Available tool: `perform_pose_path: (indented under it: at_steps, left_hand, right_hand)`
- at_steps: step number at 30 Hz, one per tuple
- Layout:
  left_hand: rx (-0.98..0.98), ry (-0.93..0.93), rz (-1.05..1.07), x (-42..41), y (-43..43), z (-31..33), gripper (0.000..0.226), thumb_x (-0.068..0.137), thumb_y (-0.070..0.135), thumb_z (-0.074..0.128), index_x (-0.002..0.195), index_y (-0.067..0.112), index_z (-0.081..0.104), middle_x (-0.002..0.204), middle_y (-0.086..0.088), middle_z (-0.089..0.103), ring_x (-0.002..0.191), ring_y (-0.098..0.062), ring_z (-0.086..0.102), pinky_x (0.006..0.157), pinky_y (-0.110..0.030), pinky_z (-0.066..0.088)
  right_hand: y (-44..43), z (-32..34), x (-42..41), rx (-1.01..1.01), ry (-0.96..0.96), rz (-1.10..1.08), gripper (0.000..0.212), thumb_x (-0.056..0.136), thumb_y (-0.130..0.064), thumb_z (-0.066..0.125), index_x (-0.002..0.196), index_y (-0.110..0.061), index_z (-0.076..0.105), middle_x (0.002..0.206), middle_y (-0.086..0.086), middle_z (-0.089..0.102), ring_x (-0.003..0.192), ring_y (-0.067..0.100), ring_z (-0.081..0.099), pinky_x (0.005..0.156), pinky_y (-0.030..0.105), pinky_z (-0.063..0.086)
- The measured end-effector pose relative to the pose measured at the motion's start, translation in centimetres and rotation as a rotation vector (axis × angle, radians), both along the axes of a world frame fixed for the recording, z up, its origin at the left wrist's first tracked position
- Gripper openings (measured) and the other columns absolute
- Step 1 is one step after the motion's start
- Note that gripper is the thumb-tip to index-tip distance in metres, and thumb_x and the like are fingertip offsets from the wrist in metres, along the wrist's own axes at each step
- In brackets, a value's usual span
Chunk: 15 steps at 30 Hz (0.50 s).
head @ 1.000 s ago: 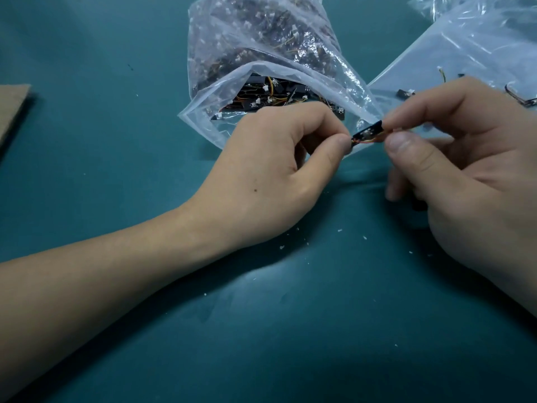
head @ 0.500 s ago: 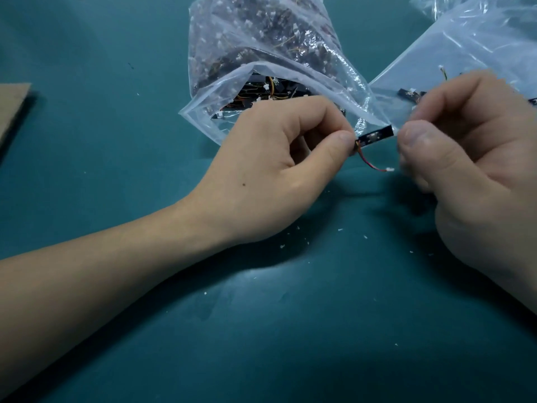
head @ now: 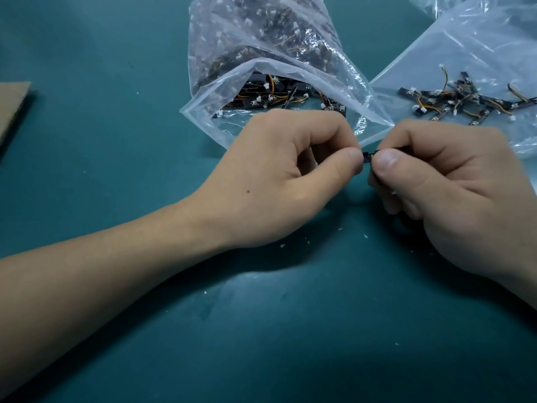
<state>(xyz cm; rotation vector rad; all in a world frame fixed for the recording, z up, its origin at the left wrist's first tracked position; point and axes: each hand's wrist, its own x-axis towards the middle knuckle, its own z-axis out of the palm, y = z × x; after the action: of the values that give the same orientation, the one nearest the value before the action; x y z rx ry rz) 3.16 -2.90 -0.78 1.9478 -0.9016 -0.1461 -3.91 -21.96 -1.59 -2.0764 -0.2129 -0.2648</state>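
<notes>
Poster: Cardboard scrap (head: 13, 112) sits way out left of the left hand (head: 276, 175), well apart from it, on the teal mat (head: 290, 330). That hand's fingers are curled in, with thumb and forefinger pinching one end of a small black strip (head: 367, 156). What's the stuff right behind its knuckles?

Reply: that's an open clear bag (head: 261, 48), mouth facing the left hand, just past the knuckles. It's stuffed with more black strips with orange and yellow wires and little white plugs. Its lip comes right up to the forefinger, but I honestly can't tell if it's touching.

Poster: ok, and where exactly is the strip?

Reply: right between the two thumbs. Only a short dark bit shows in the gap, and the fingertips hide the rest. The right hand (head: 453, 193) is curled up too, thumb and forefinger pinching the strip's other end, so both hands grip the same piece. Beyond the right hand's knuckles a flat bag (head: 479, 48) lies on the mat with a loose pile of strips (head: 465, 103), near the hand but apart from it. Whether the pile is on the bag or inside it, no idea. White flecks (head: 364, 236) dot the mat just below both hands.
</notes>
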Motion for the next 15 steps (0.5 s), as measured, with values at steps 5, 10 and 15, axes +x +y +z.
perform_pose_path:
  at_steps: [5,10,15]
  left_hand:
    - [-0.011,-0.027,0.02,-0.03,-0.12,-0.08,0.015,0.097,0.014,0.064,0.084,0.01,0.071,0.064,0.009,0.057,0.057,-0.015,0.052,0.058,-0.018,0.039]
    - [-0.062,-0.033,0.019,-0.04,-0.04,0.06,0.015,0.094,0.008,0.063,0.081,0.006,0.07,0.068,0.001,0.062,0.06,-0.016,0.054,0.059,-0.024,0.044]
    - [-0.067,-0.087,0.029,-0.23,-0.08,0.02,0.015,0.093,0.007,0.062,0.079,0.004,0.067,0.069,-0.002,0.063,0.063,-0.021,0.056,0.062,-0.034,0.047]
  right_hand:
    - [-0.13,-0.03,0.05,0.011,0.017,-0.019,0.029,0.098,-0.033,0.049,0.076,-0.022,0.064,0.06,-0.004,0.062,0.049,0.011,0.051,0.049,0.013,0.036]
    - [0.04,-0.01,-0.07,0.001,0.017,-0.017,0.028,0.1,-0.034,0.049,0.079,-0.022,0.065,0.061,-0.004,0.063,0.047,0.014,0.051,0.046,0.017,0.037]
    - [0.19,0.37,-0.08,-0.037,0.027,-0.004,0.03,0.1,-0.034,0.047,0.075,-0.027,0.061,0.062,-0.005,0.063,0.05,0.017,0.053,0.047,0.018,0.039]
